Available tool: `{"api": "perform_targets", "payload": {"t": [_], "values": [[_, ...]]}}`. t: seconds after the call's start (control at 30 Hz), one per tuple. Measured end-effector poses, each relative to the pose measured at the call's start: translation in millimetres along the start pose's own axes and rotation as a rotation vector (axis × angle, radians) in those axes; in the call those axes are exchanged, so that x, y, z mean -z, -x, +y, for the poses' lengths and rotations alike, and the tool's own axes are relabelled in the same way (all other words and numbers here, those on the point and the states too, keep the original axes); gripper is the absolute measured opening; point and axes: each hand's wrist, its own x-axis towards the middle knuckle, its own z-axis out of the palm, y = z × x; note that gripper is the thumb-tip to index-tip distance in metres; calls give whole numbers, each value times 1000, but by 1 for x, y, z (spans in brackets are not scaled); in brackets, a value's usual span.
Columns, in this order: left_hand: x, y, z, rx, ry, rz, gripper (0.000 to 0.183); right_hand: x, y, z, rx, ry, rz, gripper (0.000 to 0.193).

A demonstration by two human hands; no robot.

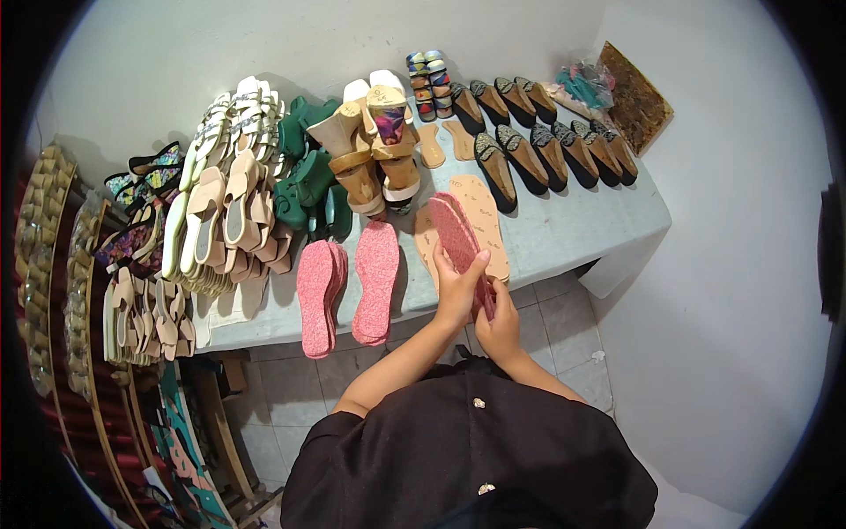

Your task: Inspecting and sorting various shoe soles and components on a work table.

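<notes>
A small stack of pink speckled insoles point(455, 231) is held up over the table's front edge. My left hand point(456, 291) grips the stack at its middle, thumb across the near side. Round the lower end close the fingers of my right hand point(500, 332). Behind the held stack, tan patterned insoles point(483, 220) lie flat, partly hidden by it. To the left, two more piles of pink insoles rest on the table: one pile point(315, 295) fanned out a little, the other pile point(377, 278) closer to my left hand.
On the pale table point(590, 234) stand black mules point(551, 157) at right, green shoes point(308, 189), wooden-heeled sandals point(370, 159) and beige slides point(242, 207) at left. A brown board point(630, 97) leans on the wall. Racks point(66, 282) hold more items at far left.
</notes>
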Motion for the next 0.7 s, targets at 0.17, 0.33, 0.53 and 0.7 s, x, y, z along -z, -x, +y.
{"api": "perform_targets", "payload": {"t": [0.17,0.33,0.53,0.7], "values": [[-16,-18,-2,-203,-297,39,73,17,-1,13,-18,90,58,32],[-7,-51,11,-301,-187,-83,67,51,-1,30,-196,-237,-70,34],[-18,-66,13,-263,-542,-210,24,78,4,24,-233,-83,-23,55],[-28,-73,-7,-389,-466,-159,23,80,2,16,-117,470,33,76]]}}
